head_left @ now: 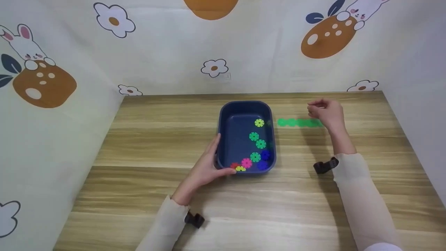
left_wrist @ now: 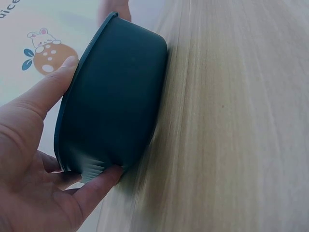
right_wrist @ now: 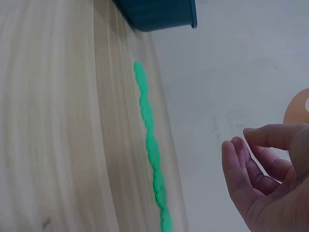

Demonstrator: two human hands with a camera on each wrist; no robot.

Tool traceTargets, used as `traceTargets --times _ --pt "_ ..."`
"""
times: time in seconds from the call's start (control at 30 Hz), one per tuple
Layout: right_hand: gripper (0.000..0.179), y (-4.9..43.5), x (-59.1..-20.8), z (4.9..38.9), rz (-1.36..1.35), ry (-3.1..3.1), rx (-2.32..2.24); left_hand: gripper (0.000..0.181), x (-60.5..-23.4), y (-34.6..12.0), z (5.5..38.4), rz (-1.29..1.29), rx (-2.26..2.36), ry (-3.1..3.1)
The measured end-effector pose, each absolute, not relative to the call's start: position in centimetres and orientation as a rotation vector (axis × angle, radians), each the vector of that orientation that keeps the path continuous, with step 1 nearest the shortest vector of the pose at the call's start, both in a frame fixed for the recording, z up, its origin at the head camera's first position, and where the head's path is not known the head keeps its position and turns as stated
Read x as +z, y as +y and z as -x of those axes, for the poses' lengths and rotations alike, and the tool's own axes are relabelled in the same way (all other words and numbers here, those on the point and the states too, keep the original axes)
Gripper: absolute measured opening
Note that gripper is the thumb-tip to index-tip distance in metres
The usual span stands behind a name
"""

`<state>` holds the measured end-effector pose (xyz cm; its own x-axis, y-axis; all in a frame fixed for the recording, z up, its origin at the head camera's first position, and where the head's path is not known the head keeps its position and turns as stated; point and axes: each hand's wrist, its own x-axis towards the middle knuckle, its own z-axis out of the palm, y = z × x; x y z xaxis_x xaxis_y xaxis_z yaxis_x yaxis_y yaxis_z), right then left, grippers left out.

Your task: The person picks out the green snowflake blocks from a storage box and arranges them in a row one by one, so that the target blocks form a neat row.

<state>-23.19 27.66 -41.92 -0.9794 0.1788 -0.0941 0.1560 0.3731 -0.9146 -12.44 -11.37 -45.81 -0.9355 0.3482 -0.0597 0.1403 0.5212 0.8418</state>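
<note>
Tabletop (head_left: 156, 150): blue basin (head_left: 235, 136) gripped at its near left corner by the left hand (head_left: 209, 164); lower fingers partly hidden. Row of green discs (head_left: 292, 122) laid to the basin's right, its far end covered in the head view by the raised right hand (head_left: 328, 113) and cut off in the right wrist view; overlapped, so uncountable. Right fingers curved, a narrow gap seen between thumb and fingertips. In the basin, blue discs (head_left: 265, 154) hardly distinguished from the wall; red disc (head_left: 234, 165) partly obscured near the left thumb.
</note>
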Motion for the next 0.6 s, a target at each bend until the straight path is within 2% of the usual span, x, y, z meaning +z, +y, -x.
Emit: traceTargets --times 0.6 --pt "0.022 22.5 -41.3 23.3 0.144 -2.459 1.836 0.118 -45.9 -11.3 12.5 -0.409 1.373 2.542"
